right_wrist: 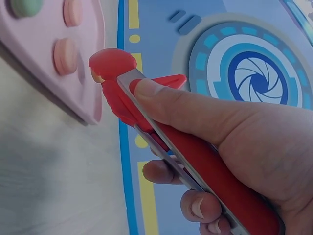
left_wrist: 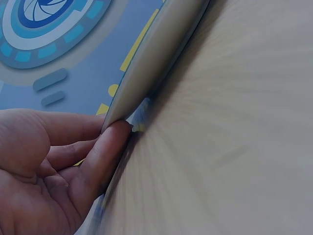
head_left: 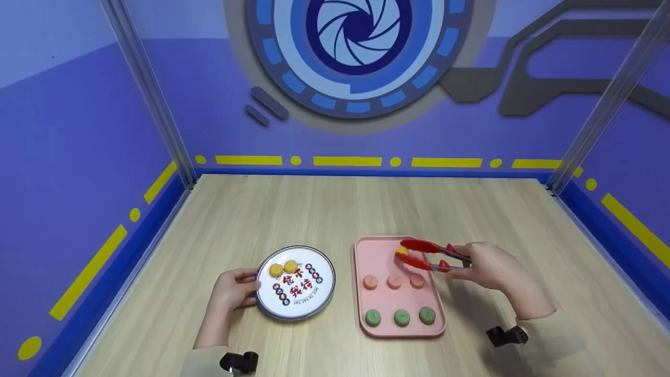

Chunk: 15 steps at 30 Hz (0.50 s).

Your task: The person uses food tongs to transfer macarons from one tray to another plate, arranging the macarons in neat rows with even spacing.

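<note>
My left hand (head_left: 230, 293) holds the left rim of a round white plate (head_left: 325, 285), pinched between thumb and fingers in the left wrist view. Two yellow macarons (head_left: 276, 270) lie on the plate's upper left, beside red lettering. With my right hand (head_left: 489, 266) I grip red and metal tongs (right_wrist: 195, 169). Their red tips close around a yellow macaron (head_left: 402, 251) above the far part of a pink tray (head_left: 387, 298); in the right wrist view the macaron is mostly hidden. Three pink macarons (head_left: 394, 282) and three green macarons (head_left: 402, 317) sit in rows on the tray.
The plate and tray stand side by side on a wooden table (head_left: 272, 209), with a gap between them. Blue-purple panels (head_left: 324, 139) with yellow markings enclose the back and sides. Metal posts (head_left: 152, 94) rise at the back corners.
</note>
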Tool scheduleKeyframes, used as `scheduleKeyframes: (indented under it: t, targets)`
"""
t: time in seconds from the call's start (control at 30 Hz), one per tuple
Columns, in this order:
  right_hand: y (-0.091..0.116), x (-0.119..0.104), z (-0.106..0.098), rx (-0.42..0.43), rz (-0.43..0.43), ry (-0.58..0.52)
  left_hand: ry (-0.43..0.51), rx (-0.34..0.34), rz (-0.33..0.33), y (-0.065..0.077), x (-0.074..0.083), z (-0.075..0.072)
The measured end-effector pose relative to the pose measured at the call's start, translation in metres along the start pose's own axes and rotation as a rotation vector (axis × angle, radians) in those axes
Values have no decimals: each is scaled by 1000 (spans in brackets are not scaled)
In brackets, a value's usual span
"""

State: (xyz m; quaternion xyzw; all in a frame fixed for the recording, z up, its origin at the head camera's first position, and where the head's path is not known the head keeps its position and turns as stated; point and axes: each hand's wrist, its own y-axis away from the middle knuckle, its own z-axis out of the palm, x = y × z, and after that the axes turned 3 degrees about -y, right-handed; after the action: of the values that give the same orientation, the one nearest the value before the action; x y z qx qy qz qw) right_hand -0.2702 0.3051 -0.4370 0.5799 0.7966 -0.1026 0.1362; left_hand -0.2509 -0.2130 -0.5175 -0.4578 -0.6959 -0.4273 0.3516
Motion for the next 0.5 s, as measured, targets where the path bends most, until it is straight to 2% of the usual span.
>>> scheduleKeyframes:
  t: [0.5]
  targets:
    - [-10,-25,4,45,-83,22,0,-4,-6,-1,0,0]
